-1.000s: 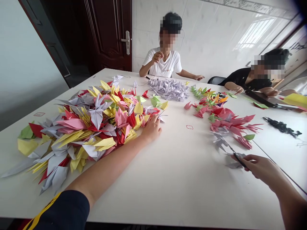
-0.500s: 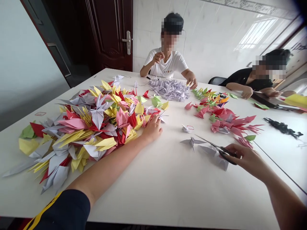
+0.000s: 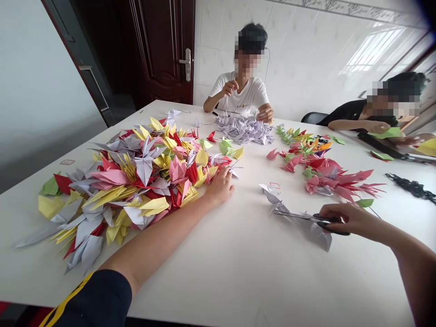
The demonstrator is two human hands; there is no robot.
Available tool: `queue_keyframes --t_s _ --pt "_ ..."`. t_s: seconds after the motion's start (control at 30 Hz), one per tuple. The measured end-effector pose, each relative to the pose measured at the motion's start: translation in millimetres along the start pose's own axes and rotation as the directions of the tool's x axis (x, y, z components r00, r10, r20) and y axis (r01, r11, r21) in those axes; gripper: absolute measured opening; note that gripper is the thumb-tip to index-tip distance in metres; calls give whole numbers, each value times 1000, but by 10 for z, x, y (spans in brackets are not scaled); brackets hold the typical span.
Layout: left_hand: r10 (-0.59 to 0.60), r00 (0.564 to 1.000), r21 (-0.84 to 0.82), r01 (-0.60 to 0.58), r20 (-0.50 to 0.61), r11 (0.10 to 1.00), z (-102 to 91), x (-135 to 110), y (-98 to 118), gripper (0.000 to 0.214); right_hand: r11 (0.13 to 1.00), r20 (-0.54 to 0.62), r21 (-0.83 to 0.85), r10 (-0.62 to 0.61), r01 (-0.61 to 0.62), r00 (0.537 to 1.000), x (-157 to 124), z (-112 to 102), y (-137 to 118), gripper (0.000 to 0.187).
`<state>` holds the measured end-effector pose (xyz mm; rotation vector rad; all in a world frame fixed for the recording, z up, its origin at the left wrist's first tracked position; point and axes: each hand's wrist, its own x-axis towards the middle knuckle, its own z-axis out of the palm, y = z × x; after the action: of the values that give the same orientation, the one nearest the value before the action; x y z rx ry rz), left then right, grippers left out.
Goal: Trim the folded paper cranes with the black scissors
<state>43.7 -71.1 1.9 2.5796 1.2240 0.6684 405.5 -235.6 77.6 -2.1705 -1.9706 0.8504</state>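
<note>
The person's left hand (image 3: pixel 220 187) lies palm down with its fingers loosely spread, the fingertips touching the near edge of a large heap of origami cranes (image 3: pixel 150 181) in red, pink, yellow, green and grey. The right hand (image 3: pixel 350 220) is curled around black-handled scissors (image 3: pixel 299 217), whose closed blades point left across a few grey paper cranes (image 3: pixel 316 234) on the white tabletop (image 3: pixel 238 277). Just beyond the blades lies a strand of pink and red cranes (image 3: pixel 329 179). Across the tabletop, a co-worker in a white T-shirt (image 3: pixel 240 97) sits behind a pile of pale lilac cranes (image 3: pixel 245 130), one hand (image 3: pixel 265 112) touching its far edge. To the right, a co-worker in black (image 3: pixel 356 112) has a hand on a green paper piece (image 3: pixel 390 132), near a long black strip (image 3: pixel 378 144) and a dark strand of folded paper (image 3: pixel 412 185).
</note>
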Motion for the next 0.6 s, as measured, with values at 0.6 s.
queue_keyframes --t_s 0.6 --pt "-24 999 -8 25 37 1000 -21 -14 8 51 998 -464 -59 -32 5 885 1347 -455 -297 22"
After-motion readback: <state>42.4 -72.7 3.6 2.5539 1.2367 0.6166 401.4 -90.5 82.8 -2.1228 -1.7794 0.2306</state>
